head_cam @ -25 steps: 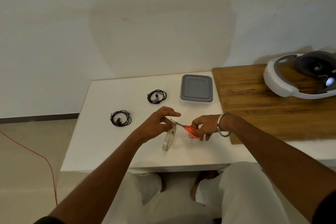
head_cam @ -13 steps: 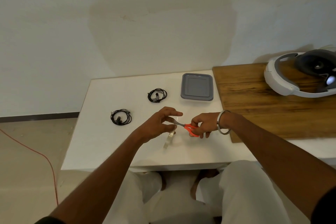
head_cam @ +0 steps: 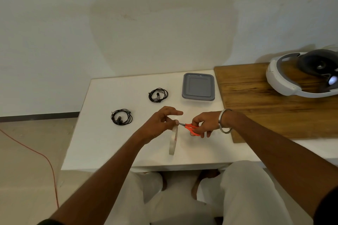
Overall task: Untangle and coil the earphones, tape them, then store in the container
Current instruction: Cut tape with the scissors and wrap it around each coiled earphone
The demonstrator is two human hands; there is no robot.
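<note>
Two coiled black earphones lie on the white table: one pair at the left, another further back. A grey lidded container sits at the back right of the table. My left hand pinches the top of a roll of clear tape that stands on edge. My right hand grips orange-handled scissors, whose blade tips meet the tape at my left fingertips.
A wooden board lies to the right, carrying a white headset. A red cable runs over the floor at the left. My knees are under the table's front edge.
The tape roll has swung a little under my left hand, and the scissors have stayed at the tape. Both hands have barely shifted.
</note>
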